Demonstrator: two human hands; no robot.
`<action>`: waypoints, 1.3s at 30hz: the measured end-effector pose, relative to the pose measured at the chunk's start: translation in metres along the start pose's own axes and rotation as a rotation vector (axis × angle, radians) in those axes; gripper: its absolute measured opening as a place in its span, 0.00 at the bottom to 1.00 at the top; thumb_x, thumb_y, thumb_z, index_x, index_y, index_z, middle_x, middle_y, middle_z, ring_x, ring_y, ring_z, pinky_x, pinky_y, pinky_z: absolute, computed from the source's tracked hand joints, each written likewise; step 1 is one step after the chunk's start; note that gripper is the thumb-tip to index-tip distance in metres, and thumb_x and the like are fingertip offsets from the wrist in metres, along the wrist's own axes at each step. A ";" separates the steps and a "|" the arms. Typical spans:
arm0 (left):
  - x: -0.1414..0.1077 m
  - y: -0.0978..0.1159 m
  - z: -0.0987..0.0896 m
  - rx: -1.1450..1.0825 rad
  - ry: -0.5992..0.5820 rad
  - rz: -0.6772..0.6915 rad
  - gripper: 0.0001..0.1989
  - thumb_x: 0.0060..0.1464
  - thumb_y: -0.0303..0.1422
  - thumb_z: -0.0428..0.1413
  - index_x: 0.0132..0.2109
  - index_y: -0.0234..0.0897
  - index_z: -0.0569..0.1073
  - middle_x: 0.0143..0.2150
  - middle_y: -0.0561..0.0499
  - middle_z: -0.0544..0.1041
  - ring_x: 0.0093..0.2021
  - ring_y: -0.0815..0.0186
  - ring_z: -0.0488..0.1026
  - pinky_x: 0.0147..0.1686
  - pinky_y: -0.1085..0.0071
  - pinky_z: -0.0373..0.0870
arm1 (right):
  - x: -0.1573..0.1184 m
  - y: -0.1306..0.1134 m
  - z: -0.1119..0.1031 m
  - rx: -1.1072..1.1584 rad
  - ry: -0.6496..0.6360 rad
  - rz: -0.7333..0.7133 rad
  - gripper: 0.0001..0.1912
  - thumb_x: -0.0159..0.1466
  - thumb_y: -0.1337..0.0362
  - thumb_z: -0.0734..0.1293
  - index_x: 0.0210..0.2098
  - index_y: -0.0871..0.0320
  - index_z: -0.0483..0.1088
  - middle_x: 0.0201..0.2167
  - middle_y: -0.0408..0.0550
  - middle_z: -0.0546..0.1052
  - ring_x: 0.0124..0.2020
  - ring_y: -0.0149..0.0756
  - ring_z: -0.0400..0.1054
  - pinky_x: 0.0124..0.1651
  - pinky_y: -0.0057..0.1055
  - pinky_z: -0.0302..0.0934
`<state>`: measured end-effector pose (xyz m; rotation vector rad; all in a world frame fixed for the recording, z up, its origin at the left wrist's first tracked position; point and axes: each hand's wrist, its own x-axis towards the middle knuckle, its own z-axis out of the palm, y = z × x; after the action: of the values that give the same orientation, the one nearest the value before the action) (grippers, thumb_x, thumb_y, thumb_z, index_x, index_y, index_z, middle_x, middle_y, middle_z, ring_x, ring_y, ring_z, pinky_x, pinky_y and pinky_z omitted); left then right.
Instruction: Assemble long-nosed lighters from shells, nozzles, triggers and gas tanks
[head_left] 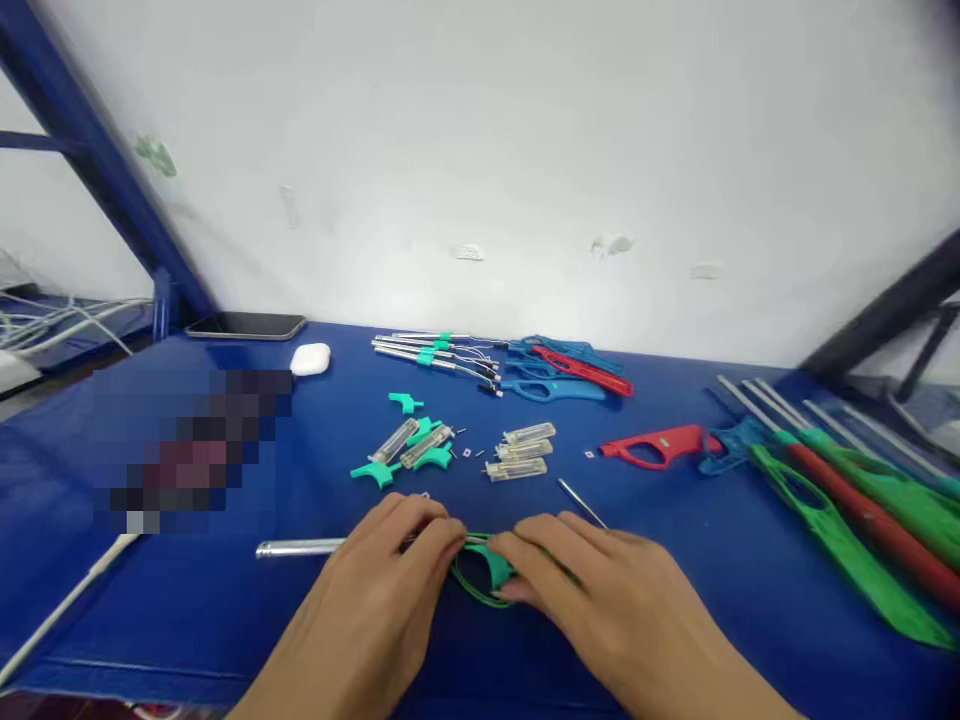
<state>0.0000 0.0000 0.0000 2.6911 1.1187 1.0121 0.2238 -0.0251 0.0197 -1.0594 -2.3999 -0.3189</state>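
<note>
Tabletop (187, 620): deep blue, flat, backed by a white painted wall (480, 130).
Left hand (386, 580): fingers bunched, pinching the left end of a green plastic loop-handled casing (474, 592); slim silver metal tube (296, 548) poking out leftward from beneath.
Right hand (600, 580): fingers curled in, gripping the right end of same casing.
Casing: near edge of tabletop, between both hands, partly hidden; teal plastic trigger (499, 566) showing inside loop. Resting or slightly raised: cannot tell.
Thin silver metal rod (581, 502): just beyond right hand, slanted, lower end hidden.
Loose teal plastic triggers (376, 472): ahead of left hand, mixed with two clear plastic cartridges (427, 446); three more cartridges grouped to the right.
Far side: silver tubes with teal clips and wires (420, 350), beside blue plastic casings (559, 390).
Right side: red plastic casing (660, 445); green, red pieces beyond, bunched with metal tubes.
Left side: black flat phone (247, 325), small white rounded case (310, 359); pixelated patch, contents unreadable.
</note>
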 end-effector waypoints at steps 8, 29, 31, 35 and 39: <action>-0.003 -0.002 0.000 -0.058 -0.097 -0.050 0.12 0.70 0.21 0.48 0.50 0.43 0.69 0.47 0.50 0.74 0.44 0.59 0.73 0.42 0.64 0.74 | 0.002 -0.001 -0.003 -0.030 0.024 -0.004 0.17 0.80 0.66 0.54 0.47 0.56 0.74 0.33 0.40 0.79 0.28 0.32 0.72 0.28 0.35 0.56; 0.004 0.014 -0.012 0.026 -0.053 0.006 0.11 0.69 0.24 0.49 0.50 0.40 0.73 0.47 0.46 0.76 0.45 0.56 0.75 0.46 0.57 0.77 | -0.029 0.012 -0.021 0.312 -0.145 0.304 0.14 0.79 0.54 0.56 0.50 0.43 0.73 0.45 0.37 0.78 0.42 0.26 0.78 0.51 0.19 0.72; 0.005 0.013 -0.011 0.033 -0.065 0.022 0.09 0.70 0.26 0.49 0.50 0.40 0.72 0.46 0.46 0.76 0.43 0.56 0.74 0.42 0.58 0.77 | -0.029 0.013 -0.020 0.356 -0.144 0.322 0.16 0.79 0.54 0.54 0.50 0.41 0.74 0.44 0.36 0.78 0.42 0.24 0.77 0.53 0.18 0.70; 0.007 0.010 -0.009 0.043 -0.075 0.064 0.10 0.71 0.24 0.47 0.47 0.39 0.72 0.45 0.47 0.77 0.40 0.57 0.74 0.40 0.59 0.77 | -0.030 0.015 -0.017 0.422 -0.177 0.345 0.19 0.80 0.53 0.53 0.49 0.41 0.75 0.45 0.37 0.78 0.42 0.25 0.77 0.53 0.18 0.70; 0.009 0.011 -0.009 0.060 -0.077 0.083 0.12 0.72 0.24 0.46 0.44 0.39 0.73 0.43 0.48 0.78 0.39 0.58 0.75 0.39 0.58 0.77 | -0.031 0.016 -0.015 0.435 -0.165 0.335 0.14 0.79 0.57 0.57 0.48 0.41 0.75 0.45 0.36 0.78 0.42 0.26 0.76 0.51 0.20 0.70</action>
<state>0.0060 -0.0040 0.0145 2.8188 1.0485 0.8913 0.2586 -0.0401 0.0163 -1.2808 -2.2255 0.4018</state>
